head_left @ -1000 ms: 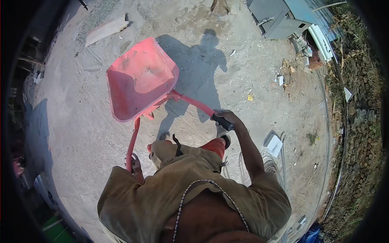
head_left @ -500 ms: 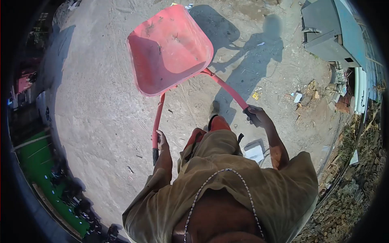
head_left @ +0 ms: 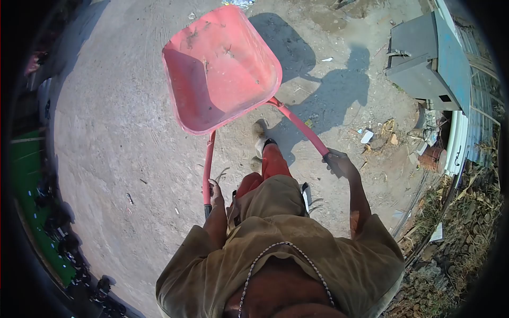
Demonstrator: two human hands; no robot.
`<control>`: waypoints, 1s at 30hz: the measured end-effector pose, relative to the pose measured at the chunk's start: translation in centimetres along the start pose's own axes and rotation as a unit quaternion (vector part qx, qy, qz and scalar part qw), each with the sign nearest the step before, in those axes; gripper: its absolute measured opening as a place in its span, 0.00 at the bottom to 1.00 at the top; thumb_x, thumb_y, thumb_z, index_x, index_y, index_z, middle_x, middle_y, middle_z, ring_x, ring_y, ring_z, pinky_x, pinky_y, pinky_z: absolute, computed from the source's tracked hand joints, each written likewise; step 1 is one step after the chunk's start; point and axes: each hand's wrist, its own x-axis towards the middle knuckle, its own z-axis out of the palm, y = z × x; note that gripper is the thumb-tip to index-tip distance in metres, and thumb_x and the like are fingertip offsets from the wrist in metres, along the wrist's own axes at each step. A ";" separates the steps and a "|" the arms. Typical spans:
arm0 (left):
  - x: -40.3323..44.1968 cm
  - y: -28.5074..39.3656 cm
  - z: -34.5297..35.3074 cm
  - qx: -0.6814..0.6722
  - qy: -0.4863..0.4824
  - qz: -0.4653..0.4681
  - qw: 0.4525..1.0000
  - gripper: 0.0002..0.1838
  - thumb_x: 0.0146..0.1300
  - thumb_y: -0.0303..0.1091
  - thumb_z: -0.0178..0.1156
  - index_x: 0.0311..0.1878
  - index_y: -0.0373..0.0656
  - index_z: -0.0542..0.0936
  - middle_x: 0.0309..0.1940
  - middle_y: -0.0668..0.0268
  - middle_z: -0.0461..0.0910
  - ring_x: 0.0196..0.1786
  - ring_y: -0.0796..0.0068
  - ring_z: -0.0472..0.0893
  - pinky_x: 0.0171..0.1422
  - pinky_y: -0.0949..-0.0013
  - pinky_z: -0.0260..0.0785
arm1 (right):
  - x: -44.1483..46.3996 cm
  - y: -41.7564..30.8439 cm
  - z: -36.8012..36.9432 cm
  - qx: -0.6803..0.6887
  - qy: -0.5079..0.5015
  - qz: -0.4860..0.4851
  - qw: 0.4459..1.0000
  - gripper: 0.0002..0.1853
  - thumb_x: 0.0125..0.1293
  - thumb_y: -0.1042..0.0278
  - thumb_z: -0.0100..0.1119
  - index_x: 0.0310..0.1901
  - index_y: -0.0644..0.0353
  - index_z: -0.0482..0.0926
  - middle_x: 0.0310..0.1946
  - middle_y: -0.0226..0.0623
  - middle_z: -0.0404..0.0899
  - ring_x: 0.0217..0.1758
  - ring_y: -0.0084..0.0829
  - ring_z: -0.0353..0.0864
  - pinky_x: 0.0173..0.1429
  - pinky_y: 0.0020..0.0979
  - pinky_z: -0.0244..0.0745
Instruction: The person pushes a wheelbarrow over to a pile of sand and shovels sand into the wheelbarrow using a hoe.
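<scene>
A pink-red wheelbarrow (head_left: 238, 79) stands ahead of me, its tray holding only a few bits of dry debris. My left hand (head_left: 216, 192) is closed round the left handle, just above its black grip. On the other side, my right hand (head_left: 340, 163) is wrapped around the dark grip at the end of the right handle. The wheelbarrow's wheel is hidden under the tray. Below the handles, my legs in red trousers (head_left: 275, 161) show one foot stepping forward.
Packed dirt ground (head_left: 122, 132) spreads around me. A grey-blue metal box (head_left: 419, 58) stands at the right, near litter, a clay pot (head_left: 432, 158) and dry plants (head_left: 450, 233). Green sheeting (head_left: 26, 175) lies at the far left. Shadows fall ahead.
I have walked forward with the wheelbarrow, so the ground litter and metal box have shifted back toward me. One foot has swung ahead. Both hands keep their hold on the handles.
</scene>
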 end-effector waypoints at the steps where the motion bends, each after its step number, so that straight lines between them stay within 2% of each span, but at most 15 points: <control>1: -1.2 0.7 -1.2 0.007 0.009 0.012 1.000 0.12 0.64 0.38 0.45 0.40 0.48 0.77 0.41 0.63 0.78 0.49 0.60 0.75 0.59 0.36 0.54 | -0.4 0.7 -1.0 -0.001 0.005 0.008 1.000 0.23 0.65 0.65 0.48 0.61 0.59 0.63 0.34 0.37 0.77 0.24 0.23 0.75 0.22 0.24 0.72; 5: -4.3 1.3 -4.9 0.024 0.048 0.068 0.996 0.13 0.65 0.39 0.43 0.40 0.46 0.77 0.40 0.62 0.78 0.49 0.60 0.75 0.58 0.36 0.54 | -1.1 4.0 -4.7 -0.073 0.053 0.023 0.996 0.23 0.64 0.61 0.49 0.60 0.58 0.65 0.28 0.35 0.77 0.20 0.23 0.74 0.20 0.23 0.70; 7: -4.6 1.4 -6.0 0.020 0.061 0.098 0.993 0.14 0.65 0.39 0.42 0.39 0.46 0.77 0.40 0.62 0.78 0.49 0.60 0.75 0.58 0.36 0.54 | -0.8 6.3 -5.2 -0.084 0.086 0.045 0.992 0.19 0.64 0.58 0.49 0.53 0.59 0.72 0.22 0.33 0.76 0.17 0.21 0.73 0.18 0.23 0.68; 9: -4.3 1.2 -6.3 0.015 0.060 0.123 0.991 0.15 0.65 0.40 0.41 0.39 0.45 0.77 0.40 0.61 0.78 0.49 0.60 0.75 0.58 0.36 0.54 | -0.1 9.9 -5.5 -0.174 0.127 0.037 0.976 0.16 0.65 0.56 0.48 0.43 0.59 0.77 0.17 0.30 0.73 0.17 0.20 0.73 0.18 0.23 0.67; 11: -3.1 1.1 -5.2 0.018 0.046 0.125 0.991 0.16 0.66 0.40 0.40 0.39 0.44 0.76 0.40 0.61 0.78 0.48 0.59 0.75 0.58 0.36 0.54 | 0.1 12.3 -3.9 -0.209 0.171 0.019 0.963 0.21 0.65 0.50 0.46 0.29 0.62 0.76 0.12 0.30 0.71 0.12 0.19 0.69 0.16 0.23 0.64; 13: -2.2 1.9 -4.0 0.055 0.027 0.069 0.996 0.15 0.65 0.40 0.40 0.37 0.44 0.76 0.38 0.60 0.78 0.47 0.58 0.75 0.57 0.35 0.56 | 2.1 18.0 -3.7 -0.255 0.191 -0.013 0.948 0.23 0.65 0.49 0.45 0.23 0.62 0.74 0.11 0.30 0.69 0.11 0.20 0.68 0.15 0.25 0.62; 14: -0.8 2.3 -3.2 0.081 0.038 0.103 0.991 0.14 0.65 0.40 0.41 0.37 0.45 0.76 0.38 0.59 0.78 0.46 0.57 0.76 0.55 0.35 0.57 | 2.0 18.5 -2.7 -0.260 0.197 0.002 0.945 0.25 0.65 0.48 0.46 0.20 0.62 0.72 0.09 0.31 0.68 0.10 0.20 0.68 0.15 0.26 0.62; 15: -0.4 2.0 -2.1 0.097 0.033 0.123 0.987 0.16 0.67 0.41 0.38 0.42 0.47 0.76 0.44 0.59 0.77 0.52 0.56 0.73 0.59 0.36 0.54 | 1.8 19.1 -1.8 -0.232 0.191 0.002 0.954 0.26 0.65 0.48 0.46 0.19 0.63 0.72 0.08 0.31 0.67 0.10 0.21 0.68 0.15 0.26 0.61; 16: -0.8 1.0 -1.1 0.115 0.040 0.154 0.981 0.16 0.67 0.41 0.38 0.42 0.47 0.76 0.44 0.59 0.77 0.53 0.53 0.72 0.58 0.36 0.54 | 1.9 18.9 -0.9 -0.233 0.204 -0.019 0.951 0.26 0.65 0.48 0.46 0.19 0.63 0.72 0.08 0.31 0.67 0.10 0.21 0.68 0.15 0.26 0.61; 17: -0.6 1.9 0.0 0.106 0.050 0.109 0.987 0.17 0.67 0.42 0.38 0.42 0.47 0.76 0.44 0.59 0.77 0.53 0.51 0.71 0.58 0.35 0.54 | 0.7 18.9 0.5 -0.237 0.216 -0.034 0.947 0.26 0.64 0.48 0.47 0.19 0.63 0.72 0.08 0.31 0.67 0.10 0.21 0.68 0.15 0.26 0.61; 19: -2.7 -0.4 1.7 0.146 0.071 0.150 0.975 0.17 0.67 0.43 0.37 0.42 0.46 0.75 0.44 0.60 0.77 0.54 0.49 0.71 0.57 0.34 0.53 | -1.1 18.2 2.3 -0.220 0.223 -0.019 0.949 0.25 0.64 0.49 0.48 0.19 0.63 0.72 0.08 0.32 0.68 0.10 0.21 0.68 0.16 0.27 0.61; 21: -1.3 0.8 2.6 0.137 0.080 0.143 0.977 0.16 0.65 0.40 0.39 0.38 0.45 0.76 0.39 0.62 0.78 0.53 0.50 0.72 0.55 0.32 0.55 | -1.5 18.9 3.4 -0.212 0.238 0.005 0.948 0.24 0.63 0.50 0.49 0.19 0.63 0.72 0.09 0.32 0.69 0.12 0.21 0.70 0.17 0.27 0.63; 25: -0.3 2.8 5.9 0.173 0.073 0.148 0.971 0.17 0.66 0.42 0.38 0.39 0.45 0.76 0.41 0.62 0.78 0.54 0.50 0.71 0.56 0.32 0.54 | -4.1 19.5 8.7 -0.220 0.273 0.015 0.936 0.20 0.61 0.53 0.53 0.24 0.64 0.75 0.13 0.38 0.72 0.17 0.25 0.71 0.24 0.32 0.64; 27: 0.8 2.5 8.0 0.208 0.063 0.144 0.965 0.17 0.66 0.42 0.38 0.40 0.45 0.75 0.42 0.62 0.78 0.55 0.51 0.71 0.56 0.32 0.53 | -4.9 20.4 11.3 -0.153 0.265 0.049 0.951 0.20 0.60 0.53 0.53 0.24 0.65 0.75 0.13 0.39 0.71 0.17 0.27 0.71 0.24 0.33 0.64; 30: 3.4 1.5 11.2 0.257 0.038 0.135 0.956 0.18 0.66 0.43 0.37 0.41 0.45 0.75 0.43 0.62 0.78 0.55 0.51 0.70 0.57 0.32 0.53 | -4.6 22.5 14.7 -0.218 0.276 0.006 0.936 0.21 0.62 0.53 0.51 0.21 0.65 0.73 0.13 0.41 0.72 0.18 0.30 0.73 0.25 0.34 0.64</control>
